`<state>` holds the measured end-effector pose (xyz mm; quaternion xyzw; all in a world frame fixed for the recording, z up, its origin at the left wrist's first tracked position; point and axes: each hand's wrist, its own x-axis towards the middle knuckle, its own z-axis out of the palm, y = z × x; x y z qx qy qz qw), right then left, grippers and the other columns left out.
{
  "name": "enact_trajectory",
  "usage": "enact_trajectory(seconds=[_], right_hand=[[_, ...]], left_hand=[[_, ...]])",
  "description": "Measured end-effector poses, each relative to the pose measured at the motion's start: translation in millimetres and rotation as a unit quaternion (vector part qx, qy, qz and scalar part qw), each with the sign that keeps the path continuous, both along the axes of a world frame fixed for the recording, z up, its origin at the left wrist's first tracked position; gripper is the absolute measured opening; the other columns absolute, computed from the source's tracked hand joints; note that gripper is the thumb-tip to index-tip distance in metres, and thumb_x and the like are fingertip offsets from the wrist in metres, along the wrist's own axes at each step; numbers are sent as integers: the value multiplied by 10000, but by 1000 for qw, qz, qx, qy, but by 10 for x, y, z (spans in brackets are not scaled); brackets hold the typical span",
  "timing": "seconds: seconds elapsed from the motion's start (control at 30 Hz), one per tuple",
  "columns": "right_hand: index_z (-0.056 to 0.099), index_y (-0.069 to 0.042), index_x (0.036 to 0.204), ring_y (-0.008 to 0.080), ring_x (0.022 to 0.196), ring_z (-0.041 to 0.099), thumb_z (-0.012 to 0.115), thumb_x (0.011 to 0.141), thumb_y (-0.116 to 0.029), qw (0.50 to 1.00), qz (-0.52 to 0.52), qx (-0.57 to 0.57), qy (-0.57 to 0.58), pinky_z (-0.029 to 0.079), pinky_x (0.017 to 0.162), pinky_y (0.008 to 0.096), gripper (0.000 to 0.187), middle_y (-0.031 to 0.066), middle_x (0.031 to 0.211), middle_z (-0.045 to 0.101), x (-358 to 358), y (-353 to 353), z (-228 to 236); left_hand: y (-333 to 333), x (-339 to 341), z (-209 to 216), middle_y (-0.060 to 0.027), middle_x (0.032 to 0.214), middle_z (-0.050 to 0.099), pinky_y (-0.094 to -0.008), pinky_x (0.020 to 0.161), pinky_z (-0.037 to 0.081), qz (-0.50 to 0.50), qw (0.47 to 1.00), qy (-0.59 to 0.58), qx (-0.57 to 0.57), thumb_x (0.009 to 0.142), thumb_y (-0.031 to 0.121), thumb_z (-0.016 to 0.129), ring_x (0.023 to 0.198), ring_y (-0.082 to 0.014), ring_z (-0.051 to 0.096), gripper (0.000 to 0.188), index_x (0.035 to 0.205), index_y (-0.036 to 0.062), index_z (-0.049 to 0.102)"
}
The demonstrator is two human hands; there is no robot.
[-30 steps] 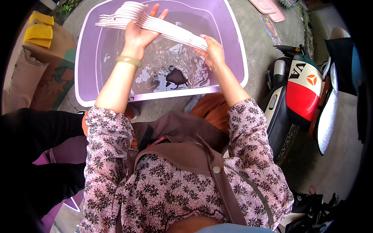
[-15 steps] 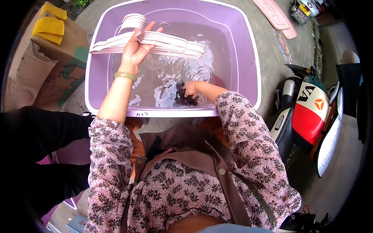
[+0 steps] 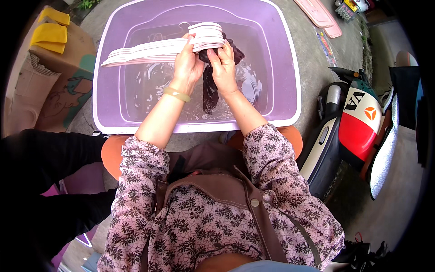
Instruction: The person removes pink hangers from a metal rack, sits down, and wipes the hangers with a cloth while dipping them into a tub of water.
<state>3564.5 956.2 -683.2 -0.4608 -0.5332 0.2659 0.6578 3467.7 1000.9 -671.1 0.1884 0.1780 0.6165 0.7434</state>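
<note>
A bundle of white hangers [image 3: 142, 51] lies across my left hand [image 3: 189, 65], whose fingers are closed round it near the hooks. The hooks bunch together at the bundle's right end, above the water in a purple tub [image 3: 284, 77]. My right hand [image 3: 224, 70] grips a wet black cloth [image 3: 210, 93] and presses it against the hooks' lower side. Part of the cloth shows behind my right fingers, and a long piece hangs down between my wrists toward the water. Folds hide the cloth's kind.
At the left stand a cardboard box [image 3: 68, 86] with yellow cloths [image 3: 49, 38] on it and a person's black-clad legs [image 3: 50, 172]. A red, white and black scooter [image 3: 358, 131] is at the right. Beyond it lies a pink lid [image 3: 317, 16].
My right hand has lifted the black cloth out of the water and brought it up to the hangers. My left hand has moved right, and the hooks now point right.
</note>
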Motion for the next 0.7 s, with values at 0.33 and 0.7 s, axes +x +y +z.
enact_trajectory(seconds=[0.33, 0.7], right_hand=[[576, -13, 1140, 305, 1262, 296, 495, 871, -478, 943, -221, -246, -30, 215, 1044, 387, 543, 170, 1303, 368, 452, 228, -489], [539, -41, 1116, 210, 869, 569, 555, 862, -232, 879, -91, -373, 281, 471, 728, 351, 318, 115, 1007, 586, 1036, 319, -785]], left_hand=[[-234, -100, 355, -88, 1014, 572, -384, 886, 451, -47, 998, -34, -16, 909, 118, 491, 987, -203, 547, 157, 1046, 42, 506], [-28, -353, 460, -207, 1249, 461, -459, 985, 393, -101, 994, -44, 20, 924, 133, 436, 1219, -343, 411, 383, 1246, -63, 369]])
